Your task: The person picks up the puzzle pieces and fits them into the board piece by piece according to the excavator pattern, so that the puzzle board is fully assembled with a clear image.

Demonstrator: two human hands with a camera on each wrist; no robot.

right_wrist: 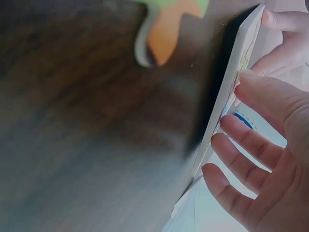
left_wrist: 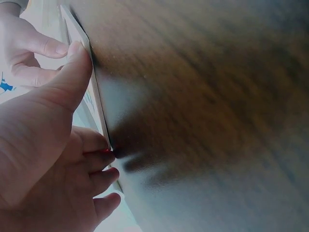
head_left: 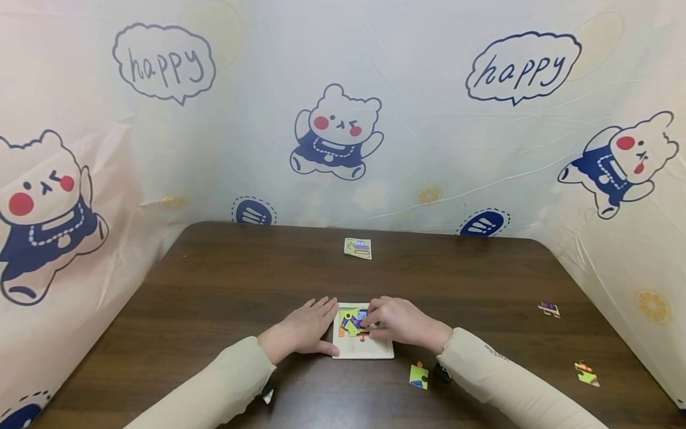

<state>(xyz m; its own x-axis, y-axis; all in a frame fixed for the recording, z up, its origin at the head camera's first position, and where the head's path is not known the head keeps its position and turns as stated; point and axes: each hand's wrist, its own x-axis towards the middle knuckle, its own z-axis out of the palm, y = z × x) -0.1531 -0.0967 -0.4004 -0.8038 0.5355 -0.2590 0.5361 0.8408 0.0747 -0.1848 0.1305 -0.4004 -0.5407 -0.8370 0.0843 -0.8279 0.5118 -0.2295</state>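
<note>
A white puzzle board (head_left: 364, 350) lies on the table before me, partly filled with colourful puzzle pieces (head_left: 348, 322) along its upper part. My left hand (head_left: 306, 329) rests flat at the board's left side, fingers extended, its thumb (left_wrist: 79, 58) on the near left corner. Over the board's right half, my right hand (head_left: 402, 323) pinches at a puzzle piece with thumb and index finger, mostly hidden under the fingers. Its other fingers (right_wrist: 241, 162) are spread loosely beside the board's edge. Below the filled part, a small orange-red tab (head_left: 362, 338) sticks out onto the bare white.
A green puzzle piece (head_left: 418, 376) with an orange tab lies near my right wrist. Farther right are a purple piece (head_left: 549, 308) and an orange-green piece (head_left: 586, 373). A picture card (head_left: 357, 248) lies at the back of the brown table (head_left: 241, 268), with a printed curtain (head_left: 418, 149) behind.
</note>
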